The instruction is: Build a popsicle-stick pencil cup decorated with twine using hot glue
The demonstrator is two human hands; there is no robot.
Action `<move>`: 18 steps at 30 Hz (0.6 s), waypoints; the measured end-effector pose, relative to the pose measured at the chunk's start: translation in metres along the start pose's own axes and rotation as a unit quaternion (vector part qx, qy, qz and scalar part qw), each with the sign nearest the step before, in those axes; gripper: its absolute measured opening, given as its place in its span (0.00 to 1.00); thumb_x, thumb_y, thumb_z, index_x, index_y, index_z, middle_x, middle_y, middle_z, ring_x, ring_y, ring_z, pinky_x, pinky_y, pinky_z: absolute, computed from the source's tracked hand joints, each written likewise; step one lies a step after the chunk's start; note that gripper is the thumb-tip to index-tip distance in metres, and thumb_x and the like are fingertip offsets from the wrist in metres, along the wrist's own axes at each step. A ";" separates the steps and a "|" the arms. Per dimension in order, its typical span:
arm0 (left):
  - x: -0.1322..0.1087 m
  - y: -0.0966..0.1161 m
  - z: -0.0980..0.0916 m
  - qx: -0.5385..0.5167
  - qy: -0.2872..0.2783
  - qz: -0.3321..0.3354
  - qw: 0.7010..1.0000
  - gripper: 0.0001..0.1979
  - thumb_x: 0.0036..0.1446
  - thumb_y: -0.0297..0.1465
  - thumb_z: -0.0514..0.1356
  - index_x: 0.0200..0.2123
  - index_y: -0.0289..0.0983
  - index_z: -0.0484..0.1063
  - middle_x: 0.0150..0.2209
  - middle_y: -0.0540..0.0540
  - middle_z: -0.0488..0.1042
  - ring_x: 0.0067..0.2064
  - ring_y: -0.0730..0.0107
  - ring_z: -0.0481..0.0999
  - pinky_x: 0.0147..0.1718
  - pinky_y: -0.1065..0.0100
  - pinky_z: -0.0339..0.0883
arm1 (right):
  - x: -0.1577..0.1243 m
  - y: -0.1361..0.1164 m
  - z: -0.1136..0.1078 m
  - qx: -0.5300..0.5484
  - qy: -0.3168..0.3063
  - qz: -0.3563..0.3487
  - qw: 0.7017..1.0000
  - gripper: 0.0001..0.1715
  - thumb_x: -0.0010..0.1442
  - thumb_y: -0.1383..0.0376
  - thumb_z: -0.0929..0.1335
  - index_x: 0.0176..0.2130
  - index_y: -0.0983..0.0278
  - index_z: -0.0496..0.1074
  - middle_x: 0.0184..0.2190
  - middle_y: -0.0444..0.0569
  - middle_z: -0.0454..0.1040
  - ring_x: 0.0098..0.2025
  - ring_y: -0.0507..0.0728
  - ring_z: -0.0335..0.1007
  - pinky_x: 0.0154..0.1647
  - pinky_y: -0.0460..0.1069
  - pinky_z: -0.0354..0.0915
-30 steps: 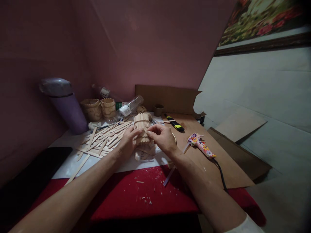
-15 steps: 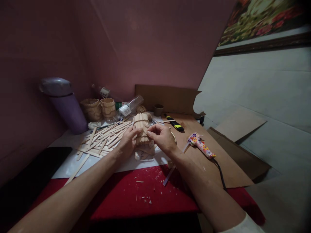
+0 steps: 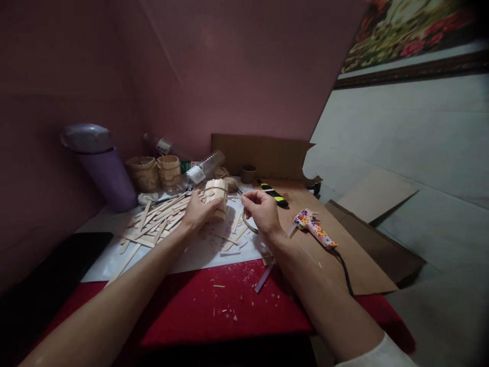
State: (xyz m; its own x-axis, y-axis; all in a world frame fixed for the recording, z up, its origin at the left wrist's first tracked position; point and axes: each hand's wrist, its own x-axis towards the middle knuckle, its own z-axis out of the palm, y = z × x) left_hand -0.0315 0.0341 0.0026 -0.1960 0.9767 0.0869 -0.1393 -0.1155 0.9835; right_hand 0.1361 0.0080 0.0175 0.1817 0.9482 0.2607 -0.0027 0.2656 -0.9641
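Right now the left hand point(image 3: 196, 211) has its fingers closed around a small craft-stick holder point(image 3: 214, 198), lifted a little off the surface point(image 3: 191, 257) at the middle of the far side. The right hand point(image 3: 263, 209) sits just to the right of it, thumb and forefinger pinched on a strand of twine point(image 3: 247, 224) that loops down under the palm. A thin band of the same twine seems to run round the holder's upper part, though the dim light makes the run between holder and hand hard to follow.

The likeliest trouble, as I judge it, is the twine. A sharp pull from the right could drag the band off the rim or tilt the holder in the left grip, and a hard squeeze could spring the sticks apart if their glue is soft. Slack twine could also snag on the loose craft sticks point(image 3: 160, 216) heaped just left of the holder and sweep them about. The glue gun point(image 3: 315, 228) lies near the right wrist, with its cord trailing toward the near edge, so a wide sweep of that forearm might knock it or touch its tip.
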 end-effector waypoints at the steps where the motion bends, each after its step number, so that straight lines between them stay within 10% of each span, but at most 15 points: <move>1: 0.001 0.000 0.001 0.047 0.020 0.009 0.999 0.30 0.30 0.32 0.76 0.38 0.40 0.66 0.45 0.40 0.76 0.55 0.47 0.72 0.46 0.63 0.65 | 0.001 0.000 0.000 0.009 0.005 0.004 1.000 0.09 0.46 0.60 0.70 0.27 0.64 0.70 0.18 0.39 0.66 0.19 0.49 0.58 0.18 0.45 0.56; 7: -0.002 0.005 0.004 0.211 0.055 0.080 0.973 0.26 0.34 0.37 0.75 0.37 0.40 0.69 0.46 0.34 0.76 0.62 0.35 0.63 0.54 0.54 0.59 | 0.002 0.000 0.000 0.027 0.015 0.019 0.999 0.12 0.44 0.58 0.71 0.27 0.63 0.71 0.18 0.40 0.66 0.20 0.49 0.59 0.17 0.45 0.57; 12: -0.024 0.022 0.007 0.176 0.016 0.266 0.948 0.15 0.46 0.33 0.69 0.40 0.39 0.77 0.45 0.39 0.77 0.54 0.48 0.69 0.52 0.58 0.62 | -0.005 -0.006 0.003 0.063 -0.036 0.016 0.997 0.13 0.44 0.58 0.72 0.29 0.63 0.70 0.19 0.39 0.66 0.20 0.49 0.59 0.20 0.46 0.60; 18: -0.047 0.026 0.019 -0.032 -0.138 0.106 0.984 0.11 0.47 0.37 0.71 0.26 0.35 0.78 0.22 0.47 0.72 0.23 0.72 0.67 0.23 0.70 0.58 | -0.018 -0.002 0.016 0.065 -0.077 -0.042 0.994 0.16 0.48 0.54 0.73 0.30 0.61 0.67 0.22 0.39 0.66 0.21 0.49 0.61 0.22 0.46 0.61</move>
State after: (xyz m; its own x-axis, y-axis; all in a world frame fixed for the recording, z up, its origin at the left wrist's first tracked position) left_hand -0.0077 -0.0109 0.0272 0.0417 0.9401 0.3384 -0.1866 -0.3254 0.9270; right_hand 0.1172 -0.0064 0.0154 0.0338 0.9347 0.3537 -0.1227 0.3551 -0.9267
